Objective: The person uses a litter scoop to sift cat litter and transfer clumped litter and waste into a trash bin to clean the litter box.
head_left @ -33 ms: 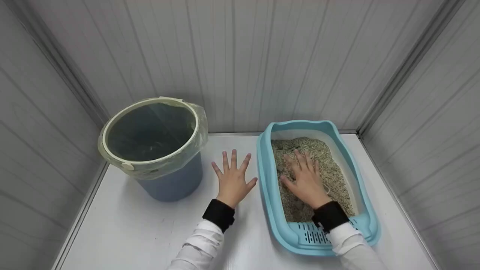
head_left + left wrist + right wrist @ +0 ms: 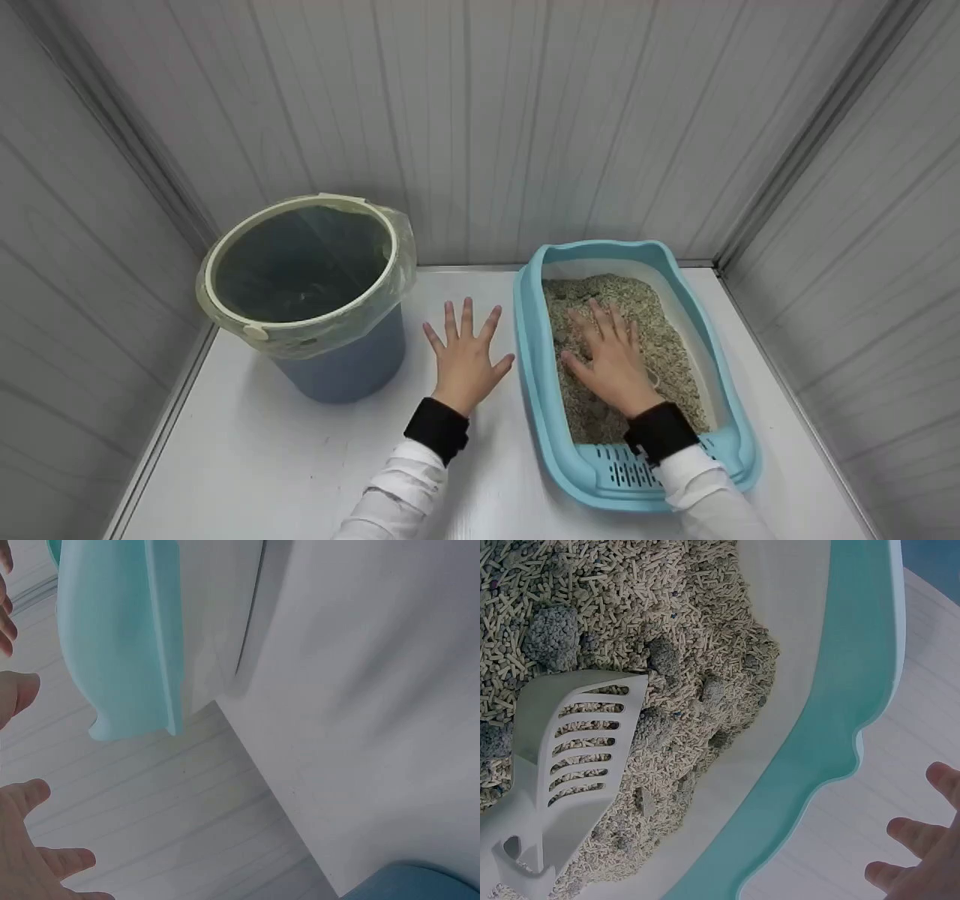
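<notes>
- White tabletop (image 2: pixel 285 480), grey panelled walls (image 2: pixel 480 112) around it.
- Left hand (image 2: pixel 466 367) above it, fingers spread wide, holding nothing.
- Right hand (image 2: pixel 611 364) over the litter (image 2: pixel 667 322), likewise fanned out, empty.
- Light-blue tray (image 2: pixel 544 390) below, slotted scoop (image 2: pixel 577 814) lying in the litter.
- Lined blue bucket (image 2: pixel 345 371) standing off to the left.

And there are the grey walls (image 2: pixel 465 112) on three sides, trim (image 2: pixel 826 120) running down both corners, white table (image 2: pixel 277 465) below!
</notes>
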Demonstrator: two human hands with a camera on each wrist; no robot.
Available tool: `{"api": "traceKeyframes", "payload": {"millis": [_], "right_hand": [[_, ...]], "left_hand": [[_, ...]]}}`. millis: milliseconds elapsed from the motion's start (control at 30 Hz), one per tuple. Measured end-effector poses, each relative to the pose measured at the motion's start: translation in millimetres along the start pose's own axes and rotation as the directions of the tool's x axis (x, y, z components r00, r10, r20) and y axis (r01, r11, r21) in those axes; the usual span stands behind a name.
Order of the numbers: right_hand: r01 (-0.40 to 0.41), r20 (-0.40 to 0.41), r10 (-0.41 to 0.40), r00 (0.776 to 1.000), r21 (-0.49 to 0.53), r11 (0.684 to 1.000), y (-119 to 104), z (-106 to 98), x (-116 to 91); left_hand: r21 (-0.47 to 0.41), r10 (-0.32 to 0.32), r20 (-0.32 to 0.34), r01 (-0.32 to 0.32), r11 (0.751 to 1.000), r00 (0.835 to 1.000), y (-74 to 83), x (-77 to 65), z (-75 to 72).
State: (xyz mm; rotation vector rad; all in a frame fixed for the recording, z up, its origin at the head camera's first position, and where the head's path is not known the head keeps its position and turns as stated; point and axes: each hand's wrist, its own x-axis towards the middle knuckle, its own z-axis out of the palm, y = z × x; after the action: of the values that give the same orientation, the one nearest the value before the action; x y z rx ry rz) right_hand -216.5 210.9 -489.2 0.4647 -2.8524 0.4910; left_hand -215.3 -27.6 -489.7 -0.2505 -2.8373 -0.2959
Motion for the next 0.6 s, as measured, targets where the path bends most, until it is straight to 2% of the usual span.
{"api": "traceKeyframes", "payload": {"millis": [133,233,333,467,600], "right_hand": [[0.010,-0.006,-0.010,1.000,0.008,1.000,3.2,-0.4,0.5],[0.006,-0.013,-0.006,1.000,0.017,1.000,8.6,-0.8,0.2],[-0.009,-0.021,0.009,1.000,0.017,1.000,15.3,-1.8,-1.3],[-0.036,-0.017,0.036,0.999,0.015,0.999,24.3,-2.5,-3.9],[-0.051,-0.011,0.051,0.999,0.007,0.999,32.7,0.0,-6.2]], "left_hand": [[-0.016,0.015,-0.031,-0.015,1.000,0.999,-5.6,0.3,-10.3],[-0.040,0.041,-0.101,-0.045,0.998,0.994,-14.4,2.0,-26.6],[-0.046,0.076,-0.189,-0.086,0.995,0.979,-25.1,6.9,-47.6],[-0.032,0.096,-0.272,-0.108,0.994,0.958,-44.9,18.9,-78.9],[-0.037,0.048,-0.288,-0.062,0.997,0.956,-76.6,34.6,-110.3]]}}
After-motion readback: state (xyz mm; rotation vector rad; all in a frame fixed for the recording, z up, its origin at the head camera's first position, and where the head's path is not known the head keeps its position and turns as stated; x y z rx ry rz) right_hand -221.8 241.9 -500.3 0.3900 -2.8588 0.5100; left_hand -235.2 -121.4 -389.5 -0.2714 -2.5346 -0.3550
